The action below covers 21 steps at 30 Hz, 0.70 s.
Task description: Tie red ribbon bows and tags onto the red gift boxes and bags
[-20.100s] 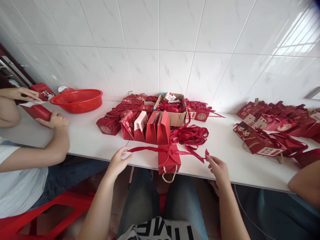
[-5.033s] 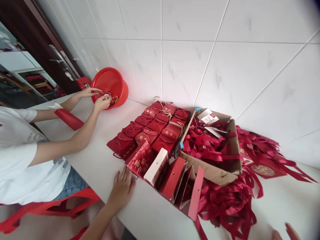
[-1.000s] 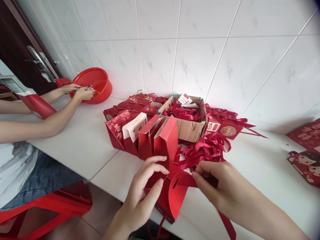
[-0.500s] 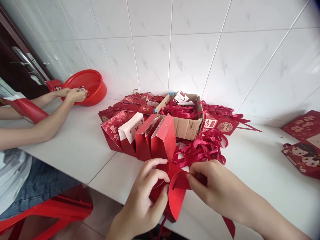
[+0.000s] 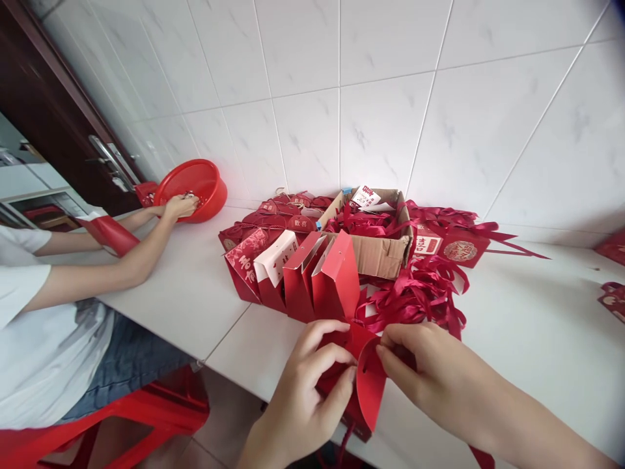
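Note:
My left hand is wrapped around a red paper gift box at the table's front edge, its fingers over the near side and rounded flap. Close against that flap, my right hand pinches a red ribbon; the fingers cover most of the pinched part. A loose ribbon end shows below my right forearm. Just beyond the hands lies a heap of red ribbons. Left of the heap stands a row of several upright red and white gift boxes with open tops.
Behind the row is a cardboard box holding ribbons and paper tags. Closed red boxes and a red gift box with a gold emblem flank it. At left, a co-worker's hand reaches into a red basin. A tiled wall bounds the table.
The view has swung left, so things sit further right. My right hand has come nearer the box flap, and the ribbon stretch between them no longer shows. My left hand keeps its hold.

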### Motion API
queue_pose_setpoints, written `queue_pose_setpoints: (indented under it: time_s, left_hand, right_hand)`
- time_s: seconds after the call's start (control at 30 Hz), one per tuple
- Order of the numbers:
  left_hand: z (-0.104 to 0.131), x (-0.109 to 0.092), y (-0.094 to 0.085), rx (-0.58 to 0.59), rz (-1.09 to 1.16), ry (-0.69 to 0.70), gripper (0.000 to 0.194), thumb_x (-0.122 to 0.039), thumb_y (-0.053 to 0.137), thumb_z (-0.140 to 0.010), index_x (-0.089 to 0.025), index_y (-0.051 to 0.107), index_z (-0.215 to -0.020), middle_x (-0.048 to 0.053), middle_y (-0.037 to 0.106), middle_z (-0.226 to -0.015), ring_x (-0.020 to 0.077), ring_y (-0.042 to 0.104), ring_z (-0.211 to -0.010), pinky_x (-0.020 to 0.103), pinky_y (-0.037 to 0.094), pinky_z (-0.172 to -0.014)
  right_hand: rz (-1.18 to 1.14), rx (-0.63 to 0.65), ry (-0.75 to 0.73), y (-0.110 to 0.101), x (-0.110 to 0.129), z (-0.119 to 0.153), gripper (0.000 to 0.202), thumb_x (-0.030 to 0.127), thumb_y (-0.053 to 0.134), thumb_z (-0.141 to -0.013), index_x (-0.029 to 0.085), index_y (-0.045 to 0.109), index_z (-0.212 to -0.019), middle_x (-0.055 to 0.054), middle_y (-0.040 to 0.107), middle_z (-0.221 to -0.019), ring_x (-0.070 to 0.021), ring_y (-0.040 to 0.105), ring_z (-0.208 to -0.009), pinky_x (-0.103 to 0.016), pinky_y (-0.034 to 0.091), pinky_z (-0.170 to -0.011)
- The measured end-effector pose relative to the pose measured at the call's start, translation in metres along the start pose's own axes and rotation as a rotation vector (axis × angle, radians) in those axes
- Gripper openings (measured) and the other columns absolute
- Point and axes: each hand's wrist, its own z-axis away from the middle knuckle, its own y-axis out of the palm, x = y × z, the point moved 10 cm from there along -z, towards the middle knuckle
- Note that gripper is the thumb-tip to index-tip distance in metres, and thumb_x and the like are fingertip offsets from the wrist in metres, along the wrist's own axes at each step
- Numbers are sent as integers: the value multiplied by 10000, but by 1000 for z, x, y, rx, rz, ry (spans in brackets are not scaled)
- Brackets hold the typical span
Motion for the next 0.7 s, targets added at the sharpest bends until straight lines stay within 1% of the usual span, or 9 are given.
queue_pose_setpoints:
  time_s: [0.2,0.33,0.43,0.5,0.53,0.6,0.67,0.7]
  left_hand:
    - [-4,2,3,26,60,-53,183,-248,531,-915,-261,686,-1012,84,542,-1250,228,552,-1179,359,491,-999]
    - [-5,5,4,21,104,-92,203,-252,548,-911,-286,690,-1051,75,541,-1286,232,545,-1203,369,495,-1015]
    - [-5,5,3,13,108,-91,165,-210,567,-889,-271,694,-974,72,543,-1284,232,547,-1200,361,502,-1004]
    - [-5,5,0,-20,114,-87,145,-172,561,-875,-244,684,-900,78,554,-1250,226,569,-1165,351,511,-981]
    - [-5,5,-2,-45,114,-81,141,-159,556,-870,-233,676,-882,82,562,-1227,223,582,-1143,347,514,-969]
    - [-5,3,-8,-96,114,-62,127,-156,558,-868,-220,667,-872,86,579,-1177,214,603,-1100,336,518,-944]
    - [-6,-1,-13,-136,119,-29,111,-162,570,-870,-218,666,-879,79,596,-1129,199,617,-1060,316,520,-915]
    - [-8,-4,-15,-156,123,-7,107,-159,577,-869,-217,666,-883,72,604,-1099,189,621,-1036,304,520,-899]
  right_hand:
    - [54,-1,0,2,2,1,309,299,397,-906,211,383,-610,15,523,-569,-121,380,-479,-262,256,-470]
    - [67,10,-3,5,5,-1,290,287,397,-910,216,400,-629,-3,571,-607,-136,435,-499,-264,276,-479]
    - [87,32,4,12,3,-1,268,286,393,-913,221,427,-655,-15,597,-638,-157,492,-524,-269,305,-488]
    - [99,26,-16,15,2,0,258,303,389,-920,224,444,-681,-18,597,-653,-164,519,-529,-272,334,-485]
    - [105,-11,-40,13,2,0,254,320,390,-926,225,451,-698,-21,597,-671,-168,536,-541,-275,358,-489]
    - [106,-142,-116,2,5,0,245,374,408,-932,223,477,-752,-38,603,-744,-181,578,-610,-290,430,-526]
    - [80,-272,-200,-12,10,1,231,425,445,-927,223,527,-849,-65,611,-869,-203,613,-735,-312,497,-591]
    - [52,-301,-240,-16,13,1,223,435,470,-921,228,553,-913,-77,610,-935,-213,620,-808,-323,524,-634]
